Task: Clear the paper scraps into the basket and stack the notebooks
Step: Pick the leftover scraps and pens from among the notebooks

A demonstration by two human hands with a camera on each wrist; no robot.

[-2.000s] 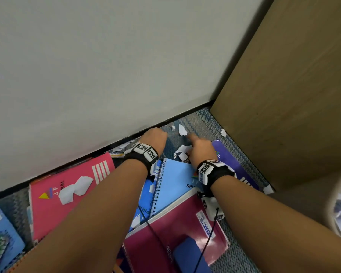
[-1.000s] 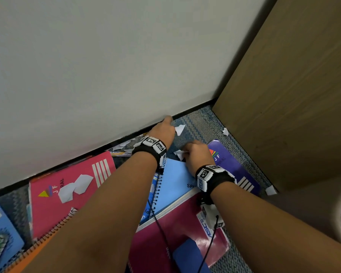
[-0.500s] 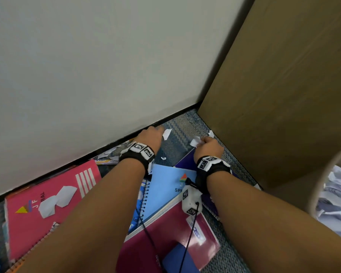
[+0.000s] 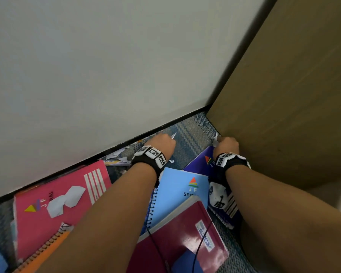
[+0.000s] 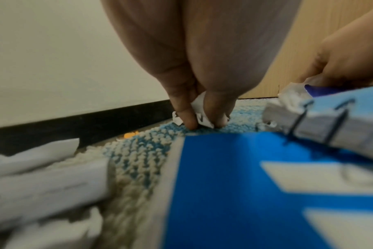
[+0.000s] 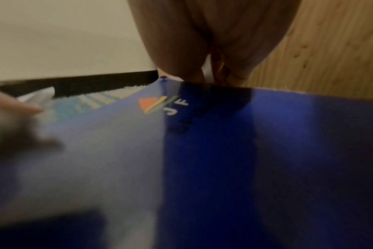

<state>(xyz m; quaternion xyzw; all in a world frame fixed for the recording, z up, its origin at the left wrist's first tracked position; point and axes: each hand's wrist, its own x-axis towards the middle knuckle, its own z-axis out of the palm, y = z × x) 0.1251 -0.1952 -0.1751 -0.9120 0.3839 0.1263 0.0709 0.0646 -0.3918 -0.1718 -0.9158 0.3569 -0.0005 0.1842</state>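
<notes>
White paper scraps (image 5: 199, 107) pinched at the carpet; pink (image 4: 61, 203), light-blue (image 4: 177, 192), purple (image 6: 202, 151) and maroon (image 4: 183, 239) notebooks lying flat, overlapping.

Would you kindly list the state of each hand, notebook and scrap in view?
Left hand: pinching a paper scrap on the carpet.
Right hand: gripping crumpled scraps.
Pink notebook: closed, flat, two scraps on it.
Light blue notebook: closed, partly under maroon notebook.
Purple notebook: closed, flat.

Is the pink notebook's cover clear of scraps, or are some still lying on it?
Not clear: two white scraps lie on the pink notebook.
</notes>
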